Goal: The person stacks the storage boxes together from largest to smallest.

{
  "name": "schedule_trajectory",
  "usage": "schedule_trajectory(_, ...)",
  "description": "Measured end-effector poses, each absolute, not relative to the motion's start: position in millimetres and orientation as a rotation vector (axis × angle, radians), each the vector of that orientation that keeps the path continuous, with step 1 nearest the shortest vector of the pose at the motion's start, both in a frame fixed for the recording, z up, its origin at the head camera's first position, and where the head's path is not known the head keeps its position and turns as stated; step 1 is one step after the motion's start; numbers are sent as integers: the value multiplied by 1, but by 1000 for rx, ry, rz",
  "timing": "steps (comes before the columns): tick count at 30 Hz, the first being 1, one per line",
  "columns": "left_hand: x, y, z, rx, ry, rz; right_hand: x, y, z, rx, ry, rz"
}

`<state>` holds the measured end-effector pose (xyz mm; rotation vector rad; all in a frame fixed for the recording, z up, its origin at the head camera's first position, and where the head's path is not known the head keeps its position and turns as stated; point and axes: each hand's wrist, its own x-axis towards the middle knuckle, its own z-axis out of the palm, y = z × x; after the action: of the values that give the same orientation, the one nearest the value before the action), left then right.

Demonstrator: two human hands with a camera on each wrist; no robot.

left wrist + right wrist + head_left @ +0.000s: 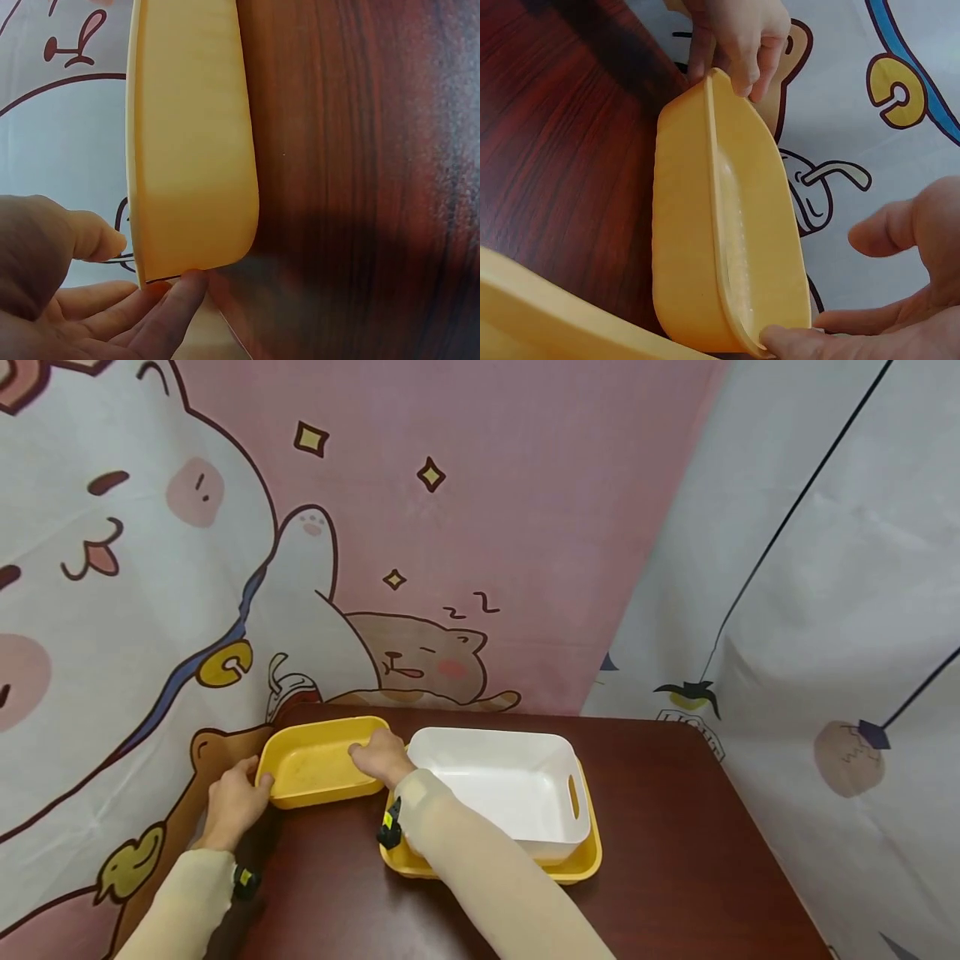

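Observation:
A shallow yellow plastic basket point(318, 760) lies at the back left of the table, between both hands. At its left end, my left hand point(234, 802) holds the corner, thumb near the rim and fingers against the outer end wall point(195, 150). My right hand point(382, 756) is at the opposite end. There its fingertips point(784, 339) touch the rim, while the thumb point(885, 229) stands well away from the wall. To the right, a white basket point(498, 785) with a slot handle sits in a larger yellow basket point(588, 860), partly hidden by my right forearm.
The dark brown wooden table point(675, 843) meets a printed cartoon backdrop point(525, 527) behind and on both sides. The nested baskets stand close to the small basket's right end, under my right wrist. Each wrist wears a black band point(246, 881).

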<state>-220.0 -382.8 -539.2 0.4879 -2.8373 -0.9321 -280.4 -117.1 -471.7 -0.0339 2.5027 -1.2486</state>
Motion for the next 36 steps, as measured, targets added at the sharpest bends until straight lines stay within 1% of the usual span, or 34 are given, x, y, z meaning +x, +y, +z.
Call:
schedule_trajectory(6,-221,-383,-543,495,-2837,-937,-280,-116,-471,-57,2543,-1251)
schedule_trajectory(17,-223,-380,-545,474,-2825,-941,-288,-115,-474,-108,2597,-1149)
schedule_trajectory(26,-224,-380,-543,490,-2835,-933,-279,-115,-467,-57,2566,-1168)
schedule_trajectory(34,-222,-386,-545,520,-2827,-909,-285,-115,-474,-112,2571,-1154)
schedule_trajectory(36,-221,-387,-544,516,-2824,-910,-282,-113,-471,-126,2560,-1177)
